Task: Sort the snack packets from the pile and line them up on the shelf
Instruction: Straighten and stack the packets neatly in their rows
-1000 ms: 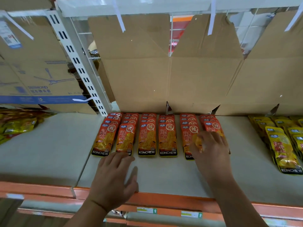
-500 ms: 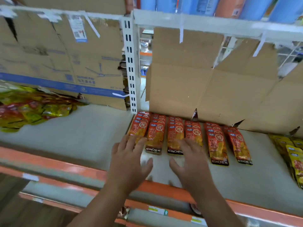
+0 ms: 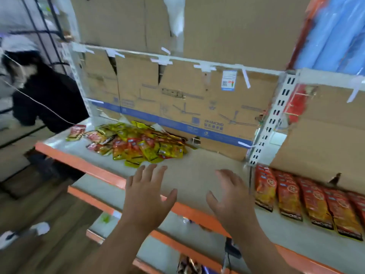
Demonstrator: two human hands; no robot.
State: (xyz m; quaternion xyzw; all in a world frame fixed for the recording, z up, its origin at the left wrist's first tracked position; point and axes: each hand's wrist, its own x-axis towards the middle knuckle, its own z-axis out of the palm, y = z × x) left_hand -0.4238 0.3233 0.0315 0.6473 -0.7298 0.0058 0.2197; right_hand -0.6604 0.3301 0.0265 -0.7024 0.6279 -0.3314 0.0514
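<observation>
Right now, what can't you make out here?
Head view only:
- Pile of packets: blurred and overlapping, so no count and no readable print.
- Row of red packets: cut off by the right edge.
- Lower shelf: mostly hidden behind the left hand, right hand and forearms.

Lying in a loose, overlapping pile (image 3: 142,144) of yellow and red snack packets at the back left of the shelf (image 3: 199,167), one stray packet (image 3: 76,132) sitting just apart at its left. Lying flat, side by side, as a row (image 3: 288,196) of red-orange packets on the right, dark bottom edges pointing frontward.
</observation>
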